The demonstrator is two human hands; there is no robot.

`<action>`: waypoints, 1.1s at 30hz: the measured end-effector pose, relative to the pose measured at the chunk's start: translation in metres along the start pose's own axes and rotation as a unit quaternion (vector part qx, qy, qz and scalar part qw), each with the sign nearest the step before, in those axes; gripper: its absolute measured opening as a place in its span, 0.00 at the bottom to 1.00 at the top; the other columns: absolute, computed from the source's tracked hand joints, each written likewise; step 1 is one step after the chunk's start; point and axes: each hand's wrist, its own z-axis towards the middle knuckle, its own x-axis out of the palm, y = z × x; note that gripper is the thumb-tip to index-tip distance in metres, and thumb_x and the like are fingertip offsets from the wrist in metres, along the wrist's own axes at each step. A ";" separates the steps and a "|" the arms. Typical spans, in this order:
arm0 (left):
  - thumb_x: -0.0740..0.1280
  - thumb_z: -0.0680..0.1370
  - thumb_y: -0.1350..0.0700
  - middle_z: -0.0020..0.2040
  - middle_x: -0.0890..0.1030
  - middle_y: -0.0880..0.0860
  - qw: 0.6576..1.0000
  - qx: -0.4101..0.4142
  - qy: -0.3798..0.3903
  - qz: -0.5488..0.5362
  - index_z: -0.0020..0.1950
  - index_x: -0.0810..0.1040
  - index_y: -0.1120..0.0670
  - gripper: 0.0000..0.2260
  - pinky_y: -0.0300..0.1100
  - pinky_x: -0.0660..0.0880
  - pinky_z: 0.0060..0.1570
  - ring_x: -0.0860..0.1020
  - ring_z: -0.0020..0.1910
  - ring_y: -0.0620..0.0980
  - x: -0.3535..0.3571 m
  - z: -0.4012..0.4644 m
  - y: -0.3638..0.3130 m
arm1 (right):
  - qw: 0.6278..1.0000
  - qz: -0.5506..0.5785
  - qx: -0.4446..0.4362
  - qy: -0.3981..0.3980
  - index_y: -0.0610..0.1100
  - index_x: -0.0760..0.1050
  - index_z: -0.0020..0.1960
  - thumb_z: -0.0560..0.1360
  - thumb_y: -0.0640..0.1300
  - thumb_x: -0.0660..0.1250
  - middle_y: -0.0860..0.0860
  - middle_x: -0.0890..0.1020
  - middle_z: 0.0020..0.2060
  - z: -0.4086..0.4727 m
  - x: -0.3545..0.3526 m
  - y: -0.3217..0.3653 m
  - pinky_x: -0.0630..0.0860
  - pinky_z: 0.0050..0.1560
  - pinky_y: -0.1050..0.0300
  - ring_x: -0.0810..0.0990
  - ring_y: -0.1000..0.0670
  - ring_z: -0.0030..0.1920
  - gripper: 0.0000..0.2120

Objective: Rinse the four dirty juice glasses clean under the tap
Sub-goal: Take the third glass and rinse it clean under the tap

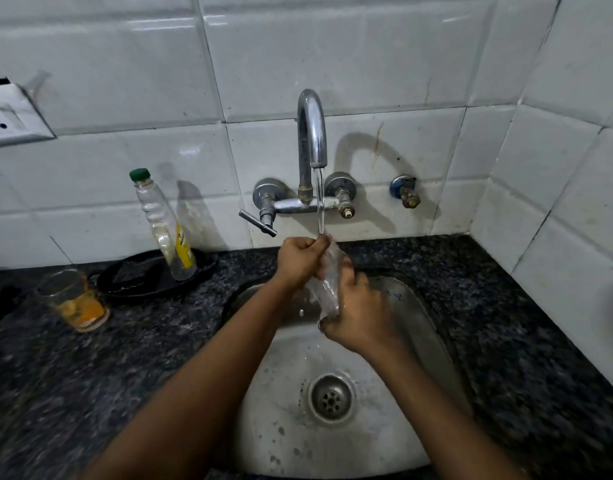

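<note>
The left hand's fingers point(312, 252) curl closed at the rim of the clear juice glass point(327, 285); the right hand point(358, 317) grips its base. The glass is tilted, long axis running up and away toward the tap point(312, 133), mouth under the stream (over the sink point(419, 306)). A second glass point(74, 299), orange residue inside, waits on the bench point(488, 306), well to the left and nearer the left hand.

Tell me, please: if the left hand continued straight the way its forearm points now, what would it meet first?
The left hand, gripping the glass near its rim, points up and away toward the wall. It would probably meet the tap's lever handle or the mixer body first; depth is unclear.
</note>
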 end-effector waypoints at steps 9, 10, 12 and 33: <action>0.67 0.76 0.52 0.18 0.73 0.49 0.998 -0.007 0.048 -0.025 0.26 0.72 0.57 0.19 0.34 0.70 0.22 0.70 0.17 0.43 -0.006 0.003 0.000 | 0.936 0.319 0.112 0.097 0.44 0.63 0.65 0.66 0.39 0.74 0.42 0.78 0.53 0.008 -0.002 -0.004 0.78 0.41 0.53 0.81 0.45 0.46 0.32; 0.66 0.77 0.51 0.17 0.74 0.49 0.998 -0.016 0.052 0.012 0.26 0.73 0.58 0.20 0.35 0.72 0.24 0.71 0.17 0.43 -0.003 0.003 -0.003 | 0.990 0.108 0.082 0.027 0.44 0.59 0.68 0.67 0.42 0.74 0.43 0.76 0.55 0.005 0.002 0.005 0.76 0.42 0.54 0.80 0.44 0.49 0.36; 0.65 0.76 0.47 0.17 0.74 0.50 0.997 -0.025 0.017 0.070 0.25 0.73 0.56 0.22 0.37 0.73 0.29 0.72 0.18 0.45 0.002 0.004 -0.005 | 0.985 -0.162 0.009 -0.065 0.44 0.46 0.74 0.69 0.45 0.73 0.41 0.71 0.59 0.001 0.010 0.015 0.75 0.46 0.53 0.78 0.42 0.54 0.45; 0.67 0.76 0.55 0.23 0.70 0.52 0.990 -0.034 -0.007 -0.140 0.25 0.71 0.54 0.18 0.36 0.66 0.25 0.66 0.21 0.47 -0.005 0.000 -0.004 | 0.861 0.470 0.105 0.160 0.44 0.74 0.60 0.59 0.47 0.78 0.44 0.83 0.48 0.017 0.003 -0.009 0.81 0.46 0.46 0.83 0.41 0.48 0.31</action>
